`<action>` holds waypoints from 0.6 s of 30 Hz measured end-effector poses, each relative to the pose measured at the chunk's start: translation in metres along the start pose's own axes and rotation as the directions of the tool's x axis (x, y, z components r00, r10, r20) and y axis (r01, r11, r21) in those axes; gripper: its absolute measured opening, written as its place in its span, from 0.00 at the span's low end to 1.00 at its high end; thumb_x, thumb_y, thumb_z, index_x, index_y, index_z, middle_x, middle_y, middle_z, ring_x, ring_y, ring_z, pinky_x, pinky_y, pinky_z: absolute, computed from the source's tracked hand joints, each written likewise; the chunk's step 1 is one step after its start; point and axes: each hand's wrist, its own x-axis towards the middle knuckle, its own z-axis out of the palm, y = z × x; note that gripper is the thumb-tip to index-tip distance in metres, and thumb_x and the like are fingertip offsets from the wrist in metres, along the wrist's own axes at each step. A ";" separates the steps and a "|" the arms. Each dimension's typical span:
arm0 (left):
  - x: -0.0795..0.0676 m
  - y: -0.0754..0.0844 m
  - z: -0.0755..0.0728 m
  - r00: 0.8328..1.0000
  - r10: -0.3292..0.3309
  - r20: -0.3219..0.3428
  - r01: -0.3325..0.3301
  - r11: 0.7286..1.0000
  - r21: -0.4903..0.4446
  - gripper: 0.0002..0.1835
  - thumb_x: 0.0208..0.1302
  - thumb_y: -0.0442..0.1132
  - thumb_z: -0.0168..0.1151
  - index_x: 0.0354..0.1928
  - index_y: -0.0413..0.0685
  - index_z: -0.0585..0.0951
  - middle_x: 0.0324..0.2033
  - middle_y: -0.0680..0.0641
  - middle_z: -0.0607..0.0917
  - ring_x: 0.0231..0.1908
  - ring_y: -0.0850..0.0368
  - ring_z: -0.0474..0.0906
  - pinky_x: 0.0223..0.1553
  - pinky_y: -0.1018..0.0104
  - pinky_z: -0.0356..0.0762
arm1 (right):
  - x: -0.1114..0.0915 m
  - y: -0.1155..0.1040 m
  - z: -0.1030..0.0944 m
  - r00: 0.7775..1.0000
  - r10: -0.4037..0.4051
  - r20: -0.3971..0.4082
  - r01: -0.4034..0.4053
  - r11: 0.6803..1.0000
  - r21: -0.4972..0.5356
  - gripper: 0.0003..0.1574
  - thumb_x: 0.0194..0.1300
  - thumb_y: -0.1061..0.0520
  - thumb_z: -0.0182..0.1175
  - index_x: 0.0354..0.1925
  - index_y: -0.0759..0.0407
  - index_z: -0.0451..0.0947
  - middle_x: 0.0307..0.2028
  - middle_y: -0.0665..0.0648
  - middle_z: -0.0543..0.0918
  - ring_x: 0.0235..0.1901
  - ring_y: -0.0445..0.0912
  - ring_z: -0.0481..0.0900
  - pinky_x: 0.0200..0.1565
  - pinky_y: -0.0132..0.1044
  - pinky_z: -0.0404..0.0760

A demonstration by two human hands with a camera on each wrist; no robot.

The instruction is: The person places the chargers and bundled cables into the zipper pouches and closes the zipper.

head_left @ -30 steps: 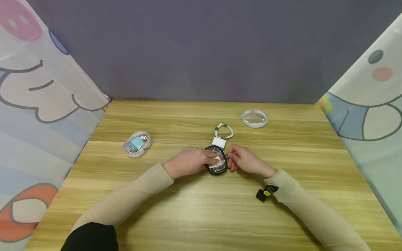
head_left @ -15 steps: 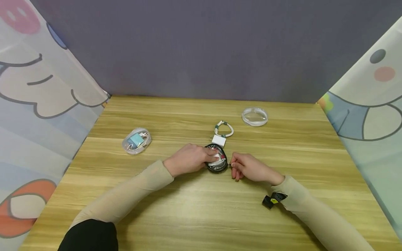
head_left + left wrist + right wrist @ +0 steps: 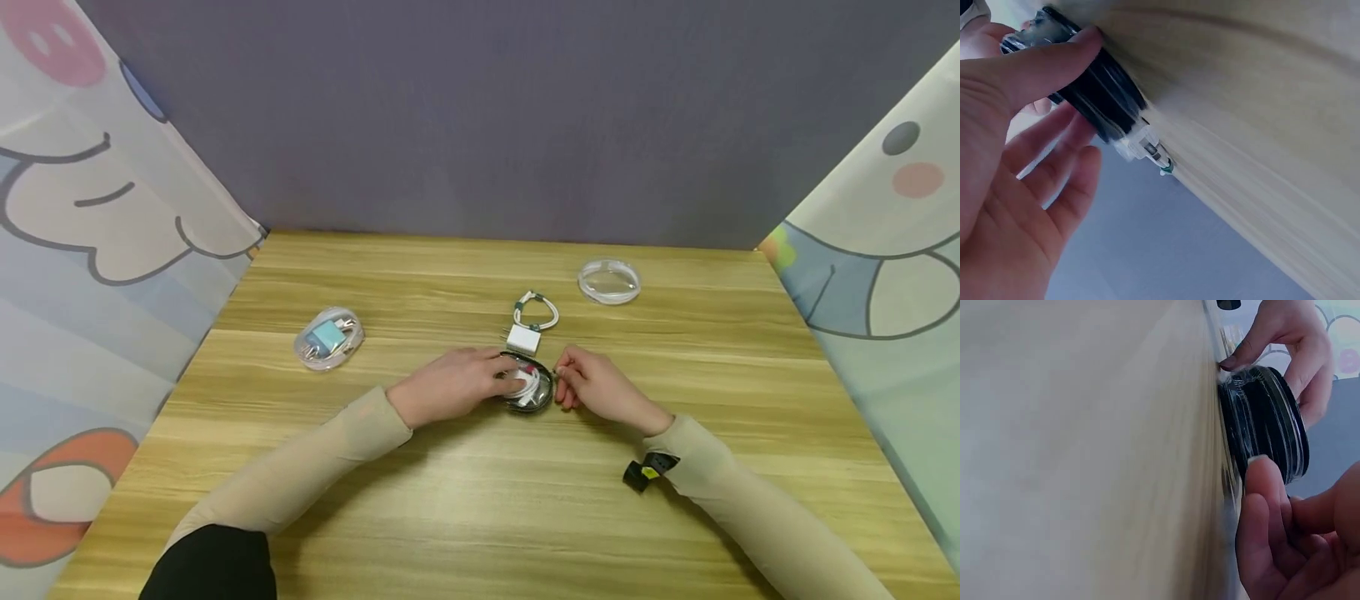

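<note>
A small round clear zip pouch (image 3: 542,400) with black trim stands at the middle of the table. Inside it shows a coiled white cable (image 3: 531,383) with a pink-red spot near its top. My left hand (image 3: 453,385) grips the pouch from the left, and in the left wrist view its thumb presses one side of the black band (image 3: 1104,94) with fingers behind. At the right edge my right hand (image 3: 600,390) pinches the small dark zipper pull (image 3: 555,372) between thumb and forefinger. Part of the pouch is hidden under the left fingers.
Just behind the pouch lie a white charger plug (image 3: 522,340) and a looped white cable (image 3: 546,321) with green ties. A clear round white-rimmed pouch (image 3: 609,298) lies at the back right. Another white-rimmed pouch (image 3: 306,357), holding a light-blue charger and cable, lies left.
The pouch has shifted slightly right and tilted. My right hand first moved down along its edge, then back up. My left fingers have spread further over the top.
</note>
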 end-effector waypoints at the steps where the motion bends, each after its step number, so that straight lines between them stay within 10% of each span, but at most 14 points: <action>1: 0.001 0.000 0.000 1.000 0.019 -0.002 -0.019 1.000 0.016 0.19 0.70 0.36 0.61 0.60 0.62 0.82 0.59 0.51 0.79 0.58 0.52 0.74 0.52 0.58 0.78 | 0.002 -0.001 0.000 1.000 -0.008 -0.013 0.007 1.000 -0.020 0.08 0.77 0.66 0.48 0.38 0.64 0.72 0.24 0.54 0.82 0.21 0.47 0.81 0.24 0.38 0.81; 7: 0.001 0.000 0.002 0.996 0.078 0.046 -0.081 0.994 0.068 0.21 0.70 0.38 0.59 0.62 0.65 0.81 0.67 0.57 0.74 0.67 0.56 0.67 0.51 0.58 0.77 | 0.009 -0.001 -0.001 0.999 -0.032 -0.015 0.031 0.995 -0.090 0.09 0.76 0.66 0.48 0.36 0.62 0.72 0.22 0.52 0.80 0.20 0.45 0.80 0.23 0.36 0.79; 18: 0.000 -0.002 0.002 0.996 -0.045 0.078 0.050 0.997 -0.064 0.29 0.66 0.32 0.61 0.64 0.72 0.78 0.66 0.60 0.74 0.63 0.63 0.72 0.34 0.63 0.81 | 0.000 -0.002 -0.007 0.999 0.014 0.038 -0.011 0.997 -0.080 0.09 0.76 0.67 0.48 0.36 0.64 0.73 0.23 0.52 0.81 0.20 0.46 0.80 0.24 0.38 0.81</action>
